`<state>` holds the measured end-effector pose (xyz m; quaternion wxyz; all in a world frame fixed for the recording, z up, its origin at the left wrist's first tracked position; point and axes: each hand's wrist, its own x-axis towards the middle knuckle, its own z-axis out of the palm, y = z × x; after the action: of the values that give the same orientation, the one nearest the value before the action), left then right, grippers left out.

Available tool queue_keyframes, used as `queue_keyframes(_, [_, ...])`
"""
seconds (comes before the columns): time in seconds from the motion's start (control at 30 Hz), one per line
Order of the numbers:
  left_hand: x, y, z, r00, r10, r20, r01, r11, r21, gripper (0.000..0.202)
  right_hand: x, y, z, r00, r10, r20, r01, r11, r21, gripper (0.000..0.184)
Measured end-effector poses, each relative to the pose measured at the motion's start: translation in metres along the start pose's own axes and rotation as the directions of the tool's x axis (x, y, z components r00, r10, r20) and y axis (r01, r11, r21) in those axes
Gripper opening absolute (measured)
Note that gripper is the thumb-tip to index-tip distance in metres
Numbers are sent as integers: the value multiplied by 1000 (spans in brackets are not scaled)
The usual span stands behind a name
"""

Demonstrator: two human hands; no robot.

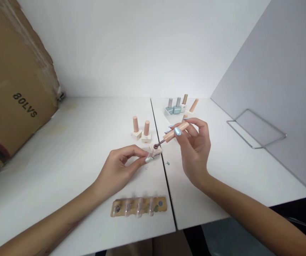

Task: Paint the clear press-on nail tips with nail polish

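My right hand (195, 153) grips the peach handle of a nail polish brush (176, 132) between thumb and fingers. The brush slants down to the left, and its tip is at the mouth of an open white nail polish bottle (157, 152). Beside that bottle my left hand (122, 165) pinches a small clear piece, which looks like a false nail tip (150, 153). Whether the left fingers also touch the bottle, I cannot tell. Nearer me lies a tan strip (163, 204) bearing several clear nail tips.
Behind my hands stand two peach-capped bottles (146, 132). Farther right, a white tray (169, 115) holds teal bottles (177, 107) and others. A cardboard box (14, 78) flanks the left; a wire frame (256, 128) rests at the right panel. A dark seam divides the table (75, 153).
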<state>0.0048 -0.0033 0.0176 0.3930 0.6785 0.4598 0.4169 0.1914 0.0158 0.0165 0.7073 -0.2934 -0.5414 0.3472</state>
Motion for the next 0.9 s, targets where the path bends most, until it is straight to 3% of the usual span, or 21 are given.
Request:
queue_keyframes(0.2, [0,-2,-1,999,24,29,-24,1000,1,8,-6,-3,4,976,-117,181,119,993,0,28])
queue_keyframes(0.43, [0,-6,0,998,66,8,-66,997,40,8,-1,-2,2,996,-92,7,92,991,-100,26])
queue_keyframes(0.6, [-1,-5,-1,996,84,6,-84,996,42,7,-7,-8,6,941,-288,180,303,951,-61,34])
queue_keyframes(0.67, [-1,-5,-1,995,95,5,-95,995,41,8,-8,-9,7,921,-313,232,332,942,-46,37])
queue_keyframes(0.8, [-1,-7,0,994,104,-10,-104,994,43,8,-5,-5,5,950,-255,179,272,959,-77,35])
queue_keyframes(0.9, [0,-8,0,993,113,-14,-113,992,53,9,-2,-5,3,953,-277,124,288,953,-91,33])
